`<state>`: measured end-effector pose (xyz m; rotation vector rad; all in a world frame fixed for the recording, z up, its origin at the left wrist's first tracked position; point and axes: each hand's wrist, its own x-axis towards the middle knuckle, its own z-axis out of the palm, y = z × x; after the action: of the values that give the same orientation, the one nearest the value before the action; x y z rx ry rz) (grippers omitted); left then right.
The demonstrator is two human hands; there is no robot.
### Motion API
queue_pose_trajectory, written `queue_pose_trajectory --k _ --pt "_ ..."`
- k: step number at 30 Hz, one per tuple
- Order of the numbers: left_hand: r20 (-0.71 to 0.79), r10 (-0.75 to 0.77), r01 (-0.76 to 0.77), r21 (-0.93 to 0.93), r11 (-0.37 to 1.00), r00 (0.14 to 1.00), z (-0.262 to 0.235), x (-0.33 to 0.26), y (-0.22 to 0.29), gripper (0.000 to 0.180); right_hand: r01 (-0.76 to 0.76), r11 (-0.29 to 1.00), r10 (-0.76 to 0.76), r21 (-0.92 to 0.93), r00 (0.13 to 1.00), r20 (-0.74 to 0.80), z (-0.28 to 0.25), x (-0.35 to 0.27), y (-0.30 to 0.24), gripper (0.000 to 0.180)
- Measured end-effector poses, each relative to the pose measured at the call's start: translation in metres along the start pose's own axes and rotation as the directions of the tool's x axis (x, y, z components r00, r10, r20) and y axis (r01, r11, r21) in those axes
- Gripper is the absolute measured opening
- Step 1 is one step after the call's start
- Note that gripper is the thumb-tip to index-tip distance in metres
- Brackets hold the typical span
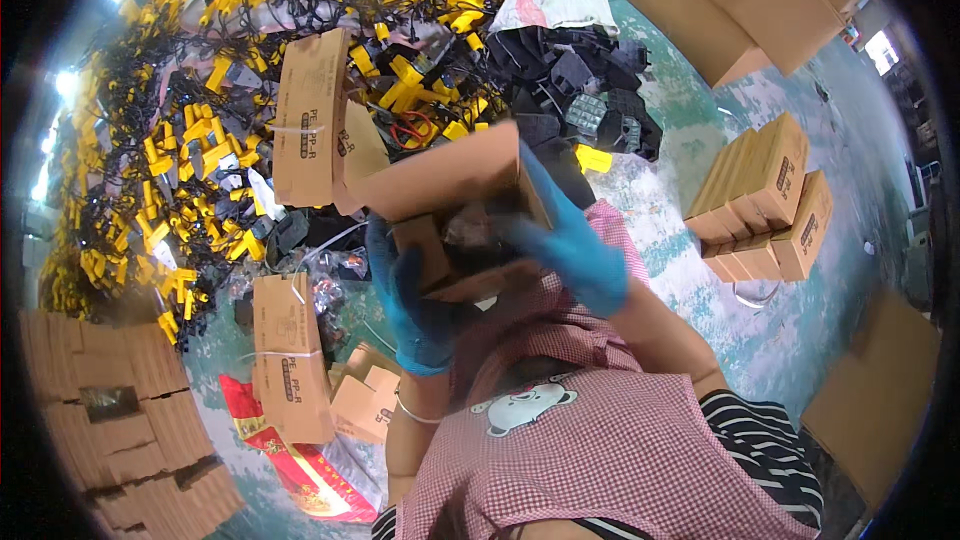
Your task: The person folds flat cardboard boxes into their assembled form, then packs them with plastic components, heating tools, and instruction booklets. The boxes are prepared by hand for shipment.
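Observation:
I hold an open cardboard box [440, 180] in front of me with both blue-gloved hands. My left hand [412, 320] grips its left side, the thumb near the front edge. Along the right wall, my right hand [585, 255] has its fingers outside and its thumb over the inside; that thumb is blurred. Within the box lie a dark item and a clear plastic bag [468, 228], too shadowed to make out further. One long flap stands up on the far side.
A large heap of yellow and black corded tools [240, 170] spreads ahead and left. Black plastic cases [575, 80] lie beyond the box. Strapped carton bundles stand at left [290, 360] and right [755, 185]. Stacked cardboard [120, 410] fills the lower left; a large carton [740, 0] stands upper right.

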<state>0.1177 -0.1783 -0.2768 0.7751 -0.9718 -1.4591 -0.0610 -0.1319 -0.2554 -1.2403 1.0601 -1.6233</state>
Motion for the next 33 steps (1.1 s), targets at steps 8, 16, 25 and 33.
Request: queue_pose_trajectory --k 8,16,25,33 --pt "0.154 -0.073 0.083 -0.059 0.995 0.985 0.022 0.01 0.036 0.07 -0.073 0.982 0.063 0.176 0.996 0.062 0.001 -0.002 -0.052 0.072" --pt "0.483 0.258 -0.362 0.133 0.923 0.836 -0.016 0.05 0.039 0.019 -0.002 0.994 -0.004 -0.113 0.999 -0.047 -0.007 0.012 -0.022 0.027" --pt "0.861 0.097 -0.639 0.29 0.712 0.5 -0.031 0.067 0.092 0.052 0.33 0.649 -0.016 -0.685 0.907 0.422 -0.012 0.01 -0.072 0.046" --pt "0.878 0.089 -0.743 0.339 0.577 0.47 -0.028 0.07 0.103 0.042 0.318 0.635 0.045 -0.704 0.894 0.445 -0.009 0.017 -0.086 0.043"
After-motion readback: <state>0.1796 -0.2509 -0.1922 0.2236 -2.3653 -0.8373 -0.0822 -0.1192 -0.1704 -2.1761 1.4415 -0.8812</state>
